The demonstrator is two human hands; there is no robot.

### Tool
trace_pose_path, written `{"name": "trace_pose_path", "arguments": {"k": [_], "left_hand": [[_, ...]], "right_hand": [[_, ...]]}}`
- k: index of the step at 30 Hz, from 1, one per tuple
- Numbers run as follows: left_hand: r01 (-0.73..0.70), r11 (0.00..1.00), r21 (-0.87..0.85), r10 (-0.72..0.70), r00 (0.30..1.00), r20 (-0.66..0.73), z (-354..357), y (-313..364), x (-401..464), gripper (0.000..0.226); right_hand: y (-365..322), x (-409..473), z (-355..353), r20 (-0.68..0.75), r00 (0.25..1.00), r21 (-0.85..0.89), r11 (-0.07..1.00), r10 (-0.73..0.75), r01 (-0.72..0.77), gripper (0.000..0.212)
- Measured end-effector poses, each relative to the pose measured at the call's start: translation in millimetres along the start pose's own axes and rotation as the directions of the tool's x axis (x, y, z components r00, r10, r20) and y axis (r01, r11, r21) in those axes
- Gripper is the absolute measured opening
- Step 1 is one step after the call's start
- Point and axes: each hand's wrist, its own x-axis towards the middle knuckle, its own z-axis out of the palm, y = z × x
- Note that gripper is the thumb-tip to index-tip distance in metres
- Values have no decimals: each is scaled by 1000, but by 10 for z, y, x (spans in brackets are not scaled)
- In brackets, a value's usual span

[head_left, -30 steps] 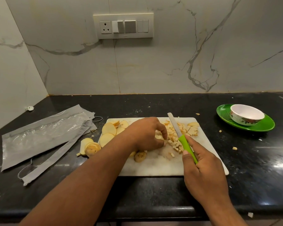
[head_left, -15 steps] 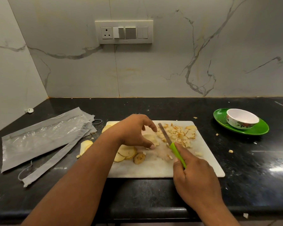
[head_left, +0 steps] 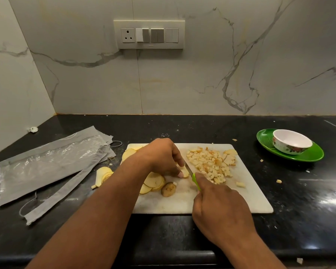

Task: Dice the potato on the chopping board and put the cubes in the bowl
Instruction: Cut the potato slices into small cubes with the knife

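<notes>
On the white rectangular chopping board point(head_left: 241, 195), the left hand point(head_left: 161, 157) pinches a pale potato slice point(head_left: 184, 171); the right hand point(head_left: 219, 208) grips the green-handled knife point(head_left: 194, 179). Yellow potato cubes point(head_left: 211, 164) lie beside the blade; the white flowered bowl point(head_left: 291, 141) stands well apart.

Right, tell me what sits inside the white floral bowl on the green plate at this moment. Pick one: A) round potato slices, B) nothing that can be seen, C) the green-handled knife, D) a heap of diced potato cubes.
B: the white floral bowl on the green plate shows only a bare white inside, while the diced potato cubes lie heaped on the white chopping board.
</notes>
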Motion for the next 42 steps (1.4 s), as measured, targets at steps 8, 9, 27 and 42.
{"name": "trace_pose_path", "arguments": {"k": [8, 9, 27, 42], "left_hand": [[156, 979, -132, -142, 984, 108, -60, 44, 39, 23], [168, 977, -134, -152, 981, 121, -71, 53, 44, 23], [119, 973, -199, -125, 992, -16, -40, -66, -54, 7], [120, 988, -98, -122, 992, -11, -49, -44, 34, 11]], "right_hand": [[-86, -3, 70, 52, 998, -77, 997, 19, -15, 61], [-88, -22, 56, 60, 998, -83, 996, 21, -16, 62], [-170, -68, -160, 55, 998, -69, 997, 25, -22, 60], [-181, -454, -263, 411, 898, -88, 987, 156, -132, 68]]}}
